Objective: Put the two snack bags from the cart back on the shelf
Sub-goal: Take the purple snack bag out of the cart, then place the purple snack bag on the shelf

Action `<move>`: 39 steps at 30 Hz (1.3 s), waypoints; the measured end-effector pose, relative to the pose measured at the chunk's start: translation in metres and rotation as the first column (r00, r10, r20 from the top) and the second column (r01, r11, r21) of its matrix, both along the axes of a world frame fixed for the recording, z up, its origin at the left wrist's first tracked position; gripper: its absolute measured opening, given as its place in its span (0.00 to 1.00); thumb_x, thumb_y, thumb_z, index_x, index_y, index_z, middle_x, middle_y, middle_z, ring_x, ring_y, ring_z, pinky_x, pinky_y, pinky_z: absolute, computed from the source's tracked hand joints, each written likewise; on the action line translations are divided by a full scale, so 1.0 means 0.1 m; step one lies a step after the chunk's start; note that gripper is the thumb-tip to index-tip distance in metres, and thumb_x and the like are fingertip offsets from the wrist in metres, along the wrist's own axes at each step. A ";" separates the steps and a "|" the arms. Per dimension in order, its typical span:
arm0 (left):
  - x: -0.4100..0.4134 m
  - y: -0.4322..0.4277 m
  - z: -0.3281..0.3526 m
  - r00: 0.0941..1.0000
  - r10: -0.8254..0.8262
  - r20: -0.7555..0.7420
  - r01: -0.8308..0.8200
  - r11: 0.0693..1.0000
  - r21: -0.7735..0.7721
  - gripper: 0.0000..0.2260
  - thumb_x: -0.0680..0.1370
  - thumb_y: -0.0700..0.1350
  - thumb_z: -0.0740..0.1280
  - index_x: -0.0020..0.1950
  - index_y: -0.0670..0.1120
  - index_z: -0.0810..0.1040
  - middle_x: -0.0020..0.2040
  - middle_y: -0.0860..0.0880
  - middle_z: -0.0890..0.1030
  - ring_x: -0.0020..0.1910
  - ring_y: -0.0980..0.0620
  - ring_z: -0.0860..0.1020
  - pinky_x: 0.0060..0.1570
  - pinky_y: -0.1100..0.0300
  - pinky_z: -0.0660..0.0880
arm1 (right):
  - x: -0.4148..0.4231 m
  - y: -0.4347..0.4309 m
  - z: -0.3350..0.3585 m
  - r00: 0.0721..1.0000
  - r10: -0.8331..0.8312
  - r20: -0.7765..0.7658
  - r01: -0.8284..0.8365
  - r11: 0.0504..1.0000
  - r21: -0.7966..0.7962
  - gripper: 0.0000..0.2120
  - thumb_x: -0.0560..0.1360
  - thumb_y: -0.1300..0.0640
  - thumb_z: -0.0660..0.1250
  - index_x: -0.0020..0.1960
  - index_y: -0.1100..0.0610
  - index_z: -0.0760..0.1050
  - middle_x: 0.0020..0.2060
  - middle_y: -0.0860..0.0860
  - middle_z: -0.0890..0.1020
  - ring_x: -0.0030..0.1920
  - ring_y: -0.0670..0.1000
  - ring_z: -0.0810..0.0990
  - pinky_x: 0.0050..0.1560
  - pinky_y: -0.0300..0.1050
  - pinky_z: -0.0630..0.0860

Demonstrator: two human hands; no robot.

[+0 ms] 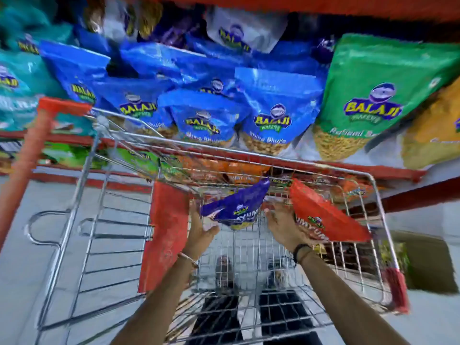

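A glossy purple snack bag (pixel 236 207) is gripped by the left hand (pixel 201 229) above the wire cart (pixel 380 202); just beside it, a shiny red snack bag (pixel 326 212) is grasped by the right hand (pixel 283 226); both sit inside the cart's metal rim, tilted; beyond the rim, red shelves (pixel 368 169) hold crinkled blue bags (pixel 278 108) and a green bag (pixel 378 95); an orange handle (pixel 29 155) stands at left.

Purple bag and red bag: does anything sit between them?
No third item. In the head view, between the purple bag and red bag show only the right hand and cart wire.
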State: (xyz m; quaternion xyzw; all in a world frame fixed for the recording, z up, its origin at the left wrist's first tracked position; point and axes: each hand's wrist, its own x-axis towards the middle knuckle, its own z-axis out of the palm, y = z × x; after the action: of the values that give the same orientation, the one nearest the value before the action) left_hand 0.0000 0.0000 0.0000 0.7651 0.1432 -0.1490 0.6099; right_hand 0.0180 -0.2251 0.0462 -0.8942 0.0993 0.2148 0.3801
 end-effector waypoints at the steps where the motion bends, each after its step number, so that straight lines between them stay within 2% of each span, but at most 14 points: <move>1: 0.02 -0.01 -0.10 0.998 -0.014 -0.065 0.012 0.999 -0.030 0.36 0.71 0.30 0.66 0.73 0.41 0.52 0.70 0.46 0.64 0.66 0.58 0.67 0.53 0.82 0.65 | 0.08 0.01 -0.12 1.000 -0.024 -0.009 0.024 1.000 0.012 0.22 0.77 0.58 0.55 0.71 0.57 0.60 0.67 0.58 0.72 0.65 0.60 0.72 0.65 0.51 0.70; 4: 0.05 -0.09 -0.28 0.971 -0.060 -0.231 0.070 0.997 0.037 0.15 0.69 0.38 0.68 0.55 0.38 0.73 0.46 0.46 0.81 0.41 0.54 0.78 0.40 0.55 0.75 | 0.25 0.03 -0.29 0.994 -0.051 -0.098 0.060 0.994 0.097 0.23 0.76 0.67 0.54 0.70 0.56 0.60 0.65 0.55 0.70 0.60 0.53 0.71 0.56 0.33 0.69; 6: 0.06 -0.15 -0.39 0.961 -0.054 -0.272 0.081 0.993 0.090 0.10 0.73 0.39 0.65 0.40 0.31 0.73 0.33 0.32 0.76 0.29 0.43 0.75 0.34 0.45 0.70 | 0.30 0.04 -0.44 0.987 -0.044 -0.154 0.064 0.990 0.125 0.22 0.76 0.69 0.53 0.70 0.58 0.61 0.68 0.61 0.68 0.61 0.54 0.72 0.59 0.41 0.69; 7: 0.06 -0.18 -0.46 0.963 -0.039 -0.267 0.070 0.992 0.106 0.12 0.76 0.39 0.62 0.36 0.32 0.71 0.30 0.29 0.71 0.26 0.45 0.73 0.32 0.47 0.67 | 0.31 0.02 -0.52 0.988 -0.043 -0.146 0.066 0.985 0.157 0.23 0.76 0.70 0.53 0.69 0.57 0.62 0.66 0.59 0.70 0.57 0.49 0.76 0.55 0.40 0.72; 8: 0.07 -0.21 -0.44 0.963 0.009 -0.269 0.023 0.993 0.116 0.14 0.77 0.39 0.60 0.32 0.37 0.69 0.25 0.36 0.66 0.22 0.52 0.70 0.29 0.52 0.64 | 0.32 0.03 -0.56 0.990 -0.052 -0.132 0.077 0.978 0.194 0.25 0.75 0.72 0.52 0.67 0.52 0.65 0.61 0.55 0.74 0.48 0.38 0.77 0.46 0.34 0.74; 10: 0.09 -0.24 -0.54 0.959 0.078 -0.273 -0.053 0.994 0.096 0.16 0.77 0.38 0.60 0.29 0.45 0.63 0.25 0.49 0.61 0.19 0.59 0.64 0.27 0.61 0.58 | 0.34 0.02 -0.69 0.986 -0.106 -0.128 0.132 0.969 0.210 0.24 0.74 0.74 0.52 0.63 0.51 0.68 0.49 0.47 0.74 0.36 0.31 0.73 0.35 0.25 0.71; 13: 0.13 -0.28 -0.57 0.946 0.150 -0.289 -0.134 0.988 0.077 0.17 0.76 0.35 0.59 0.29 0.47 0.64 0.26 0.50 0.62 0.20 0.60 0.64 0.24 0.69 0.59 | 0.32 0.04 -0.81 0.976 -0.196 -0.097 0.212 0.955 0.206 0.20 0.75 0.72 0.54 0.65 0.62 0.67 0.48 0.51 0.74 0.36 0.35 0.69 0.35 0.28 0.68; 16: 0.16 -0.33 -0.53 0.892 0.281 -0.354 -0.298 0.955 0.006 0.14 0.78 0.39 0.57 0.33 0.51 0.69 0.31 0.51 0.68 0.30 0.58 0.66 0.36 0.58 0.65 | 0.28 0.06 -0.84 0.950 -0.302 -0.079 0.312 0.925 0.218 0.17 0.75 0.74 0.53 0.61 0.67 0.69 0.43 0.52 0.76 0.39 0.43 0.74 0.37 0.30 0.71; 20: 0.23 -0.40 -0.35 0.828 0.387 -0.406 -0.464 0.879 -0.109 0.12 0.78 0.38 0.56 0.40 0.50 0.74 0.36 0.56 0.76 0.40 0.56 0.69 0.43 0.53 0.67 | 0.20 0.09 -0.71 0.917 -0.378 -0.123 0.398 0.866 0.302 0.17 0.75 0.72 0.55 0.60 0.60 0.72 0.47 0.51 0.77 0.45 0.49 0.75 0.40 0.32 0.73; 24: 0.33 -0.44 0.11 0.816 0.450 -0.363 -0.537 0.823 -0.186 0.15 0.79 0.41 0.57 0.64 0.38 0.70 0.52 0.49 0.75 0.55 0.50 0.69 0.62 0.46 0.66 | 0.13 0.13 -0.42 0.909 -0.412 -0.068 0.406 0.832 0.378 0.15 0.76 0.69 0.56 0.52 0.51 0.71 0.43 0.47 0.77 0.41 0.44 0.74 0.34 0.26 0.72; 28: 0.38 -0.41 0.61 0.878 0.419 -0.232 -0.472 0.841 -0.264 0.10 0.78 0.46 0.59 0.52 0.43 0.76 0.47 0.52 0.74 0.48 0.53 0.71 0.55 0.47 0.69 | 0.03 0.14 0.00 0.892 -0.451 -0.018 0.405 0.782 0.474 0.07 0.76 0.67 0.56 0.50 0.60 0.71 0.44 0.53 0.76 0.38 0.42 0.73 0.35 0.27 0.71; 32: 0.40 -0.36 1.08 0.924 0.380 -0.035 -0.373 0.881 -0.290 0.11 0.78 0.44 0.59 0.42 0.45 0.80 0.36 0.53 0.78 0.43 0.51 0.71 0.43 0.51 0.70 | 0.00 0.12 0.57 0.845 -0.527 0.087 0.373 0.699 0.610 0.05 0.76 0.67 0.57 0.48 0.60 0.70 0.45 0.56 0.74 0.45 0.53 0.72 0.43 0.39 0.77; 36: 0.48 -0.40 1.75 0.956 0.294 -0.008 -0.270 0.867 -0.419 0.13 0.74 0.56 0.62 0.49 0.49 0.80 0.54 0.43 0.79 0.56 0.43 0.74 0.61 0.31 0.66 | 0.06 0.02 1.29 0.843 -0.520 0.137 0.266 0.624 0.735 0.03 0.76 0.61 0.60 0.45 0.54 0.70 0.43 0.52 0.80 0.43 0.56 0.79 0.45 0.64 0.80; 39: 0.56 -0.55 2.47 0.951 0.307 -0.045 -0.265 0.726 -0.634 0.09 0.78 0.45 0.56 0.48 0.46 0.76 0.46 0.44 0.83 0.54 0.42 0.75 0.62 0.37 0.67 | 0.16 -0.12 1.88 0.825 -0.525 0.210 0.164 0.577 0.800 0.09 0.77 0.64 0.58 0.40 0.54 0.69 0.36 0.47 0.84 0.39 0.47 0.82 0.39 0.47 0.83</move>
State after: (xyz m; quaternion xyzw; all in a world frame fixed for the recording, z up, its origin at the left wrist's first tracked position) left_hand 0.0560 -0.0549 0.2472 0.4879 0.1813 -0.0685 0.8511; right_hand 0.0336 -0.2375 0.2344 -0.6394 0.0928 -0.0452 0.7619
